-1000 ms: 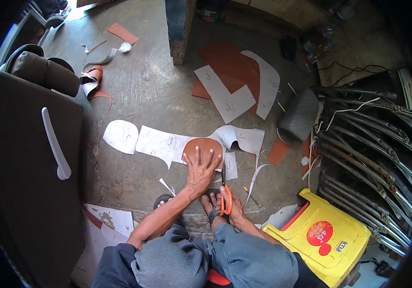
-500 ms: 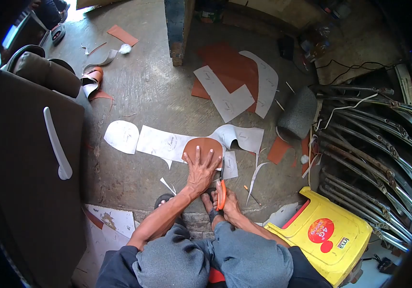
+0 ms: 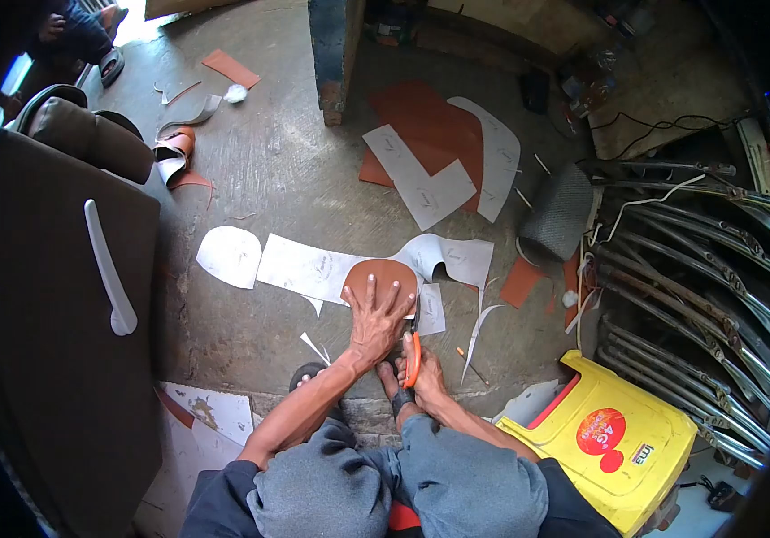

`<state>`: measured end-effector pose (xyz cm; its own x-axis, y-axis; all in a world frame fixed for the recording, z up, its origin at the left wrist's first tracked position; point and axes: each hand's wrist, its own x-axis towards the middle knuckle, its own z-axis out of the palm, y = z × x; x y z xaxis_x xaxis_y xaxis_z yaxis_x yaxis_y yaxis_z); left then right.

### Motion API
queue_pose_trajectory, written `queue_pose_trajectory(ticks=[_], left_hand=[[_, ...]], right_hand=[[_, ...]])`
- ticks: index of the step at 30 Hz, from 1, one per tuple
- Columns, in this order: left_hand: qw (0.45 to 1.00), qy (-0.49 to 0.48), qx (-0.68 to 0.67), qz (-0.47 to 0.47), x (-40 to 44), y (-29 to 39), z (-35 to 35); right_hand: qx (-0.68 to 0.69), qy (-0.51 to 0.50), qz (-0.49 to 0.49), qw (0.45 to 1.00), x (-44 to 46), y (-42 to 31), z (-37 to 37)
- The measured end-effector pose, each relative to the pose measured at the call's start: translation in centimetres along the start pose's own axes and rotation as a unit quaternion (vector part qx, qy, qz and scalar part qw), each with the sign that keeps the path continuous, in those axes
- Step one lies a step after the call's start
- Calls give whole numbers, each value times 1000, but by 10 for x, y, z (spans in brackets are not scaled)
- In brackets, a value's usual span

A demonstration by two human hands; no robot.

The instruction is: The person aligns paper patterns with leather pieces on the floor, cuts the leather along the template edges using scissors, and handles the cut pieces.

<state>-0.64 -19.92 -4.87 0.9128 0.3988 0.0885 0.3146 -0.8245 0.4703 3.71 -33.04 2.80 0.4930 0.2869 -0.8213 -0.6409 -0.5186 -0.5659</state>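
My left hand [image 3: 374, 330] lies flat with its fingers spread on a rounded brown piece [image 3: 374, 271], pressing it onto a long white sheet [image 3: 300, 267] on the floor. My right hand [image 3: 427, 372] is wrapped round the orange handles of a pair of scissors [image 3: 413, 360]. The blades point up to the right edge of the brown piece, beside my left fingertips. Left of the long sheet lies a rounded white piece [image 3: 229, 257]. A small white piece [image 3: 432, 309] is just right of the blades, and thin white offcuts [image 3: 479, 334] lie farther right.
Brown material [image 3: 421, 121] and an L-shaped white piece [image 3: 421, 184] lie ahead. On the right are a yellow container [image 3: 609, 439], a grey roll [image 3: 557, 215] and stacked metal frames [image 3: 690, 269]. A dark upholstered item [image 3: 62, 314] stands left. A person's leg [image 3: 89, 40] shows top left.
The orange handles have drawn closer together and my right hand has shifted slightly left. My left hand stays on the brown piece. The person at the top left has come farther into view.
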Motion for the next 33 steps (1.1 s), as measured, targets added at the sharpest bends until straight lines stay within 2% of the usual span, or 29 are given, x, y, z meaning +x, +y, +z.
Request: queue_pose_trajectory(ticks=[8,10,14,19,29,33], left_hand=[[1000,-9,-26,-7,1,1,-9],[999,-13,-44,-9,1,1,-13],[998,-13,-66,-11,0,-1,-18],[996,-28,-85,-6,-2,-5,-21],[989,-67,-130,12,-7,-14,-34],[990,-81,-111,24,-8,-21,-34]], right_hand=[[-28,31,-5,999,10,9,-2],[16,4,12,1000,9,0,-3],[10,6,-11,1000,5,-1,-2],[31,8,11,999,15,-2,-3],[17,17,-19,1000,19,4,-12],[1,-11,-14,1000,21,7,-22]])
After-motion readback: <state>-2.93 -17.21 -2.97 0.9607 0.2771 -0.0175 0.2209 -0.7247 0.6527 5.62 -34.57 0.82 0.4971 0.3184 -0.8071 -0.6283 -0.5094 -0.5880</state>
